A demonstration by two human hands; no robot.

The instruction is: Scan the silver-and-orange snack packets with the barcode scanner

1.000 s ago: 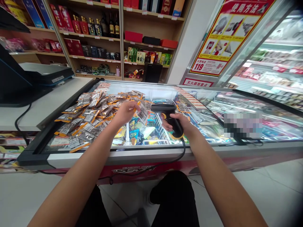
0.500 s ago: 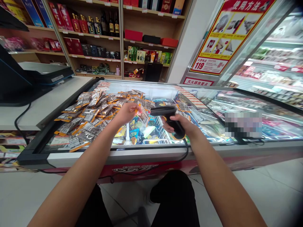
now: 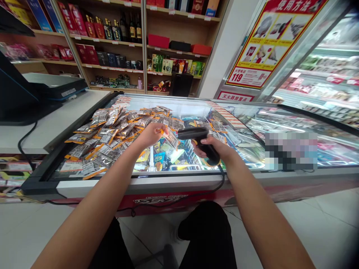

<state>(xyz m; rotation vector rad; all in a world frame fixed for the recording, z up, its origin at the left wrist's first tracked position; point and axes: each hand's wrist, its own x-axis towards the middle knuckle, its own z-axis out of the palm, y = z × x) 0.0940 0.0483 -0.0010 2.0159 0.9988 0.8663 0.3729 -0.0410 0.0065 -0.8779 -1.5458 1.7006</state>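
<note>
Over the glass-topped freezer [image 3: 92, 184], my left hand [image 3: 152, 134] pinches a small snack packet [image 3: 171, 138] by its orange edge, its printed side toward the scanner. My right hand [image 3: 217, 147] is wrapped around the handle of a black barcode scanner [image 3: 193, 133], whose head points left at the packet from close by. A cable [image 3: 223, 179] runs down from the scanner's handle. To the left, a heap of similar silver and orange packets [image 3: 106, 136] lies spread on the glass. A few more packets [image 3: 217, 127] lie on the glass behind the scanner.
A white counter [image 3: 81, 101] with a dark machine [image 3: 53, 85] stands at the left. Shelves [image 3: 179, 30] of bottles and boxes rise behind the freezer. Bagged goods [image 3: 159, 161] show through the glass. A pixelated patch covers something at the right. My knees are close to the freezer front.
The packet in my left hand has tilted slightly, and its free end has moved a little right, nearer the scanner. My right hand and the scanner have barely moved.
</note>
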